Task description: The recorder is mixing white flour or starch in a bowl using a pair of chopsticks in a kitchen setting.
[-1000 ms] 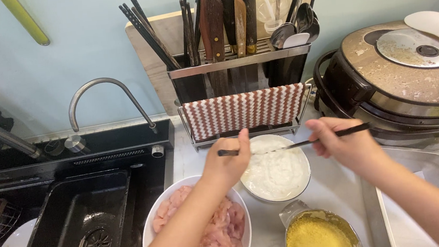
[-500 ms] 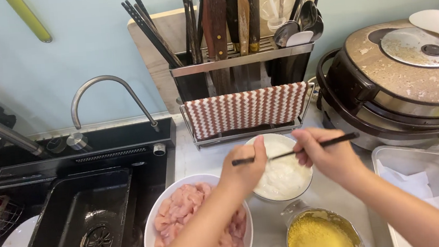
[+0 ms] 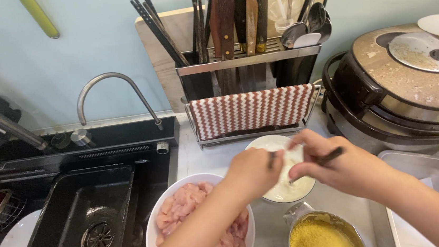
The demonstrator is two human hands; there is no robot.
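sitting at right on tabletop [image 3: 201,159]: large rice cooker [image 3: 412,85]. standing behind: knife and utensil rack [image 3: 250,78] with striped cloth [image 3: 253,110]. lying below left: bowl of raw chicken pieces [image 3: 184,206]. hovering over white bowl of flour [image 3: 288,186]: right hand [image 3: 340,168], fingers pinching dark chopsticks [image 3: 330,156]; left hand [image 3: 253,171], fingers closing on other end of chopsticks.

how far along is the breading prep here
Set out: bowl of raw chicken pieces, bowl of white flour and yellow crumbs. In hand: left hand and right hand hold dark chopsticks over the flour. Left: the chicken looks uncoated; the metal tray holds none.
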